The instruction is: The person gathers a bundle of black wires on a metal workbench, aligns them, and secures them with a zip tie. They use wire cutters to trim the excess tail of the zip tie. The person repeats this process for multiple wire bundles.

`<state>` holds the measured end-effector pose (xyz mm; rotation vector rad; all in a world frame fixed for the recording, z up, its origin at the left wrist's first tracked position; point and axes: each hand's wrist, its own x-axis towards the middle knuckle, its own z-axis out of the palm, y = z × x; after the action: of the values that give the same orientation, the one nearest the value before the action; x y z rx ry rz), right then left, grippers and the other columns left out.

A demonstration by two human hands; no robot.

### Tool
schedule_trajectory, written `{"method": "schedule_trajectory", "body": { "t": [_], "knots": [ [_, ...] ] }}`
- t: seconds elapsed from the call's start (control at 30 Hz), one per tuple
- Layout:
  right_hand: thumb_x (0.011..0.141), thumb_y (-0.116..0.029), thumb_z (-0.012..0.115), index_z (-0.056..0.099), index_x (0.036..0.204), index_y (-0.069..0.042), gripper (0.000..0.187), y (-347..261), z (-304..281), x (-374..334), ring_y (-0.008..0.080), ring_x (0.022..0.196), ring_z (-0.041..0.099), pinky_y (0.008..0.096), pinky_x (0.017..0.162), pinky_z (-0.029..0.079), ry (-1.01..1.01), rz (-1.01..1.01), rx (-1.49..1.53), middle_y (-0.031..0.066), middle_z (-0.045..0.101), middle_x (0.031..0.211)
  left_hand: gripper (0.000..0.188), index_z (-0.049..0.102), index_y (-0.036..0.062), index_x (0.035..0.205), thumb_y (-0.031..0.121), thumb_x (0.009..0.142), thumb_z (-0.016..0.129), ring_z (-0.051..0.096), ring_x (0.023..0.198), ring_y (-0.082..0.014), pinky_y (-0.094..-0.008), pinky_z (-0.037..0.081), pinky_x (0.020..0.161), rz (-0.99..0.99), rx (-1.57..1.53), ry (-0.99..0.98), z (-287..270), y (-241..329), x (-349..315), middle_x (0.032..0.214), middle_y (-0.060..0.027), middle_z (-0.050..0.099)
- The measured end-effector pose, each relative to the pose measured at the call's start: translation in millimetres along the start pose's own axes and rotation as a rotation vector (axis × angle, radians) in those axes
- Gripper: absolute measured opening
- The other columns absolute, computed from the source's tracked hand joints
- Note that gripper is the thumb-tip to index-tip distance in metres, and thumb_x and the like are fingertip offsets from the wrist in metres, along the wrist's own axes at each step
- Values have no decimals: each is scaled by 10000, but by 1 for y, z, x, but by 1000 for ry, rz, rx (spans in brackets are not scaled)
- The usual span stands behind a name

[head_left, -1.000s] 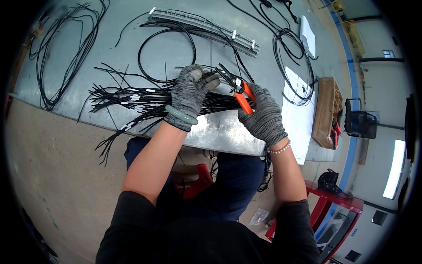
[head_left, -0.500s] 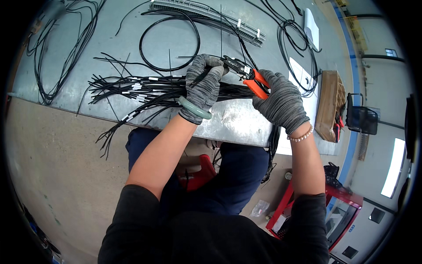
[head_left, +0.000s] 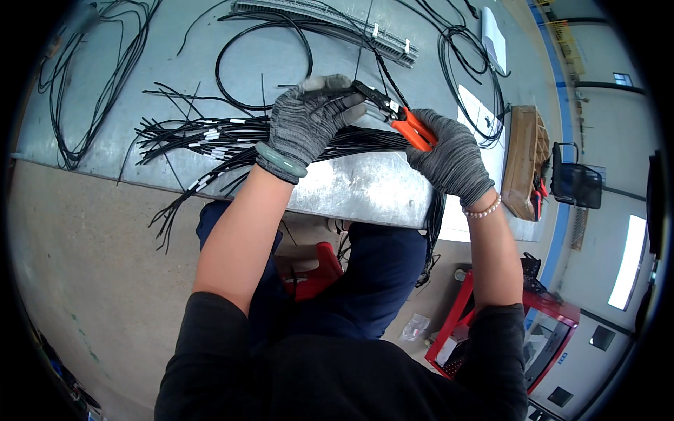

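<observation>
In grey knit gloves, both my hands are raised over the near part of the metal table. My right hand [head_left: 453,158] is wrapped round the orange-red handles of wire pliers [head_left: 414,130], whose black jaws point up and left. At those jaws is my left hand [head_left: 303,121], its fingers bent round a thin black cable [head_left: 319,104]; the cable's end is hard to make out. Below and behind the left hand lies a bundle of black cables [head_left: 200,135] with white labels, some loose ends hanging past the table edge.
A coiled black cable [head_left: 219,67] lies beyond my left hand, near a grey slotted rail [head_left: 323,21]. More cable loops [head_left: 63,119] rest at far left and others [head_left: 449,49] at right. White paper [head_left: 474,105] and a cardboard box [head_left: 521,158] are at the right. A red cart [head_left: 554,313] stands below.
My left hand has shifted left and turned, its fingers more stretched toward the pliers' jaws. The pliers' handles have come closer together. The whole view has moved slightly.
</observation>
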<state>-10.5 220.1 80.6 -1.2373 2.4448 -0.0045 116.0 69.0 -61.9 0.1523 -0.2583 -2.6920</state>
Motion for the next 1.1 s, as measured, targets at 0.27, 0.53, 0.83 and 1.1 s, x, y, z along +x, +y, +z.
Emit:
{"method": "schedule_trajectory", "body": {
  "t": [0.27,0.53,0.83,1.1],
  "knots": [
    [707,-275,733,557,1232,-63,593,-2,15,-11,287,921,643,388,832,523,159,-10,-259,155,617,1011,307,603,46,986,337,895,644,591,607,-69,-231,498,464,-472,500,101,19,24,-7,754,-1,611],
    [653,-192,771,516,1281,-69,688,-23,-2,-13,280,934,619,391,871,504,231,12,-429,143,587,1030,270,649,30,874,300,870,640,554,600,-63,-182,473,585,-283,684,87,11,8,-7,709,11,570],
    [727,-346,755,475,1318,-62,713,-32,-9,-9,326,1049,609,425,936,487,143,55,-574,224,570,1153,179,640,49,836,218,889,617,528,637,-72,-207,454,603,-114,796,162,21,-12,-8,702,9,552],
    [775,-276,748,494,1322,-58,641,-20,-11,-5,294,1035,629,401,948,490,95,9,-546,190,608,1145,158,672,57,838,210,874,655,525,636,-74,-205,456,599,-23,785,242,23,-19,-10,734,10,573]
  ]
}}
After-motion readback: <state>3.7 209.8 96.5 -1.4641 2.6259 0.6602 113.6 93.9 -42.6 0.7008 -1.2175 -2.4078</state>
